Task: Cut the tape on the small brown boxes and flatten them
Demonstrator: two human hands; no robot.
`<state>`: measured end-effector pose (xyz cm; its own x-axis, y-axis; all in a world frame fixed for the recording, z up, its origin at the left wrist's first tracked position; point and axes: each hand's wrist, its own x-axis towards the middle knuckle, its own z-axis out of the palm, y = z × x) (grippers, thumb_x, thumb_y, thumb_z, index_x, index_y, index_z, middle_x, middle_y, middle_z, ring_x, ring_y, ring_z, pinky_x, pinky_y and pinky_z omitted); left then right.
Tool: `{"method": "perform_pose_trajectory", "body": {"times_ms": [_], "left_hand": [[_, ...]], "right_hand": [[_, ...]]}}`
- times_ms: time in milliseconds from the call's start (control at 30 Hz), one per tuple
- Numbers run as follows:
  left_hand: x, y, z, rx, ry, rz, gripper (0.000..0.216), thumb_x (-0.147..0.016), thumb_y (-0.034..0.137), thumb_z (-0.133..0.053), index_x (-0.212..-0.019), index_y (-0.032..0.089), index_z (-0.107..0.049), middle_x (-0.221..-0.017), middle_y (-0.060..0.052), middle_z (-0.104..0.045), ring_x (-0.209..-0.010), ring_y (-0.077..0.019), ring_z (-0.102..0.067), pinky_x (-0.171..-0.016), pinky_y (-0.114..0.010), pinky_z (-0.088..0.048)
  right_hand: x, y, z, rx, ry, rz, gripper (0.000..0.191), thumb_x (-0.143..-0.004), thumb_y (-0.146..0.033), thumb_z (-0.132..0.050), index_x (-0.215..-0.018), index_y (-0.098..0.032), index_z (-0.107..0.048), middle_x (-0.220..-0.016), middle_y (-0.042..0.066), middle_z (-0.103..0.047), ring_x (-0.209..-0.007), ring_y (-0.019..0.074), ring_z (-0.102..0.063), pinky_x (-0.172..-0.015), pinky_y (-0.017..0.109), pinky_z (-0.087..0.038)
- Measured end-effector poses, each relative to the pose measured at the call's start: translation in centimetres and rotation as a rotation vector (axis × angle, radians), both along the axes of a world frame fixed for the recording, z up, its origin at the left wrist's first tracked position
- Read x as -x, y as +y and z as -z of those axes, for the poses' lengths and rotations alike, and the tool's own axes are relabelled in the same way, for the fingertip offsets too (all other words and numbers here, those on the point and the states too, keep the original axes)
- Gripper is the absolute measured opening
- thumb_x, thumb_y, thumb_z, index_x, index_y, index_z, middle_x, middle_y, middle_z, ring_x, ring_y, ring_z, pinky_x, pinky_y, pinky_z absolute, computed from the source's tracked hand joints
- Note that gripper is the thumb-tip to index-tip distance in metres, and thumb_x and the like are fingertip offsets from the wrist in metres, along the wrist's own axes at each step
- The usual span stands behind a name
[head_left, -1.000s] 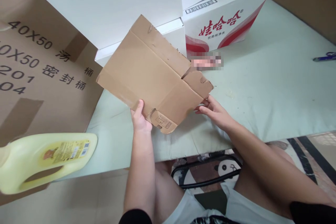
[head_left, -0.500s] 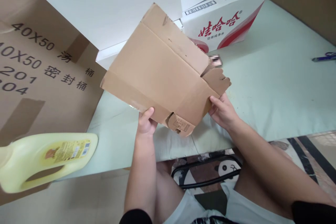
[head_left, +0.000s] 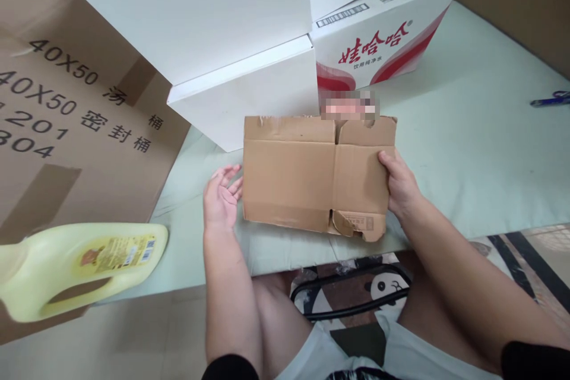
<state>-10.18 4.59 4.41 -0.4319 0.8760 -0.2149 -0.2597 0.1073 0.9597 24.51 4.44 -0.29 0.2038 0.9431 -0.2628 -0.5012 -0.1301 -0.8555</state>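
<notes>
Right hand [head_left: 401, 187]: fingers are wrapped over the right edge of the flattened cardboard box [head_left: 312, 181], thumb on the front face, so that end is gripped. Left hand [head_left: 221, 197]: fingers are spread and loosely curled, palm turned toward the box's left edge, just beside it; contact cannot be confirmed. The box is held flat-on over the pale table [head_left: 467, 154], long axis running left-right between the hands, in front of the white box [head_left: 249, 95].

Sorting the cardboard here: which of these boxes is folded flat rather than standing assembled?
The small brown flattened box, gripped at its edge by the right hand. The white box and red-printed carton behind it stand assembled.
</notes>
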Motion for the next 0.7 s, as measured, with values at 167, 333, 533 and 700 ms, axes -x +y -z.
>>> {"method": "perform_pose_trajectory", "body": {"times_ms": [167,333,533,700], "left_hand": [[-1.0,-0.5,0.6,0.063,0.137,0.223,0.050,-0.068,0.048,-0.083,-0.107,0.018,-0.071,-0.111,-0.010,-0.079,-0.095,-0.0238,-0.076,-0.066,-0.027,-0.056],[-1.6,-1.1,0.4,-0.018,0.142,0.398,0.063,-0.067,0.054,-0.088,-0.114,0.017,-0.068,-0.118,-0.012,-0.078,-0.114,-0.0316,-0.073,-0.089,-0.037,-0.061],[-1.8,-1.2,0.3,0.096,0.203,0.494,0.075,-0.062,0.053,-0.094,-0.120,0.019,-0.062,-0.125,-0.014,-0.076,-0.111,-0.0322,-0.075,-0.088,-0.038,-0.062],[-1.9,-0.8,0.3,0.081,0.231,0.372,0.079,-0.054,0.050,-0.099,-0.116,0.018,-0.060,-0.120,-0.015,-0.078,-0.104,-0.0320,-0.077,-0.086,-0.040,-0.064]], "right_hand": [[-0.1,-0.2,-0.2,0.025,-0.063,-0.128,0.058,-0.061,-0.065,-0.085,-0.104,-0.030,-0.068,-0.105,0.002,-0.080,-0.100,0.0297,-0.075,-0.083,0.044,-0.062],[0.1,-0.5,0.0,0.089,-0.093,-0.205,0.059,-0.062,-0.070,-0.081,-0.102,-0.028,-0.070,-0.103,0.004,-0.081,-0.101,0.0325,-0.076,-0.085,0.047,-0.063],[0.8,-0.4,0.1,0.138,-0.145,-0.257,0.057,-0.058,-0.075,-0.081,-0.085,-0.026,-0.069,-0.093,0.004,-0.082,-0.093,0.0317,-0.077,-0.082,0.044,-0.063],[0.0,-0.3,-0.4,0.125,-0.193,-0.209,0.058,-0.057,-0.070,-0.087,-0.089,-0.025,-0.072,-0.094,0.005,-0.082,-0.091,0.0298,-0.077,-0.076,0.040,-0.063]]}}
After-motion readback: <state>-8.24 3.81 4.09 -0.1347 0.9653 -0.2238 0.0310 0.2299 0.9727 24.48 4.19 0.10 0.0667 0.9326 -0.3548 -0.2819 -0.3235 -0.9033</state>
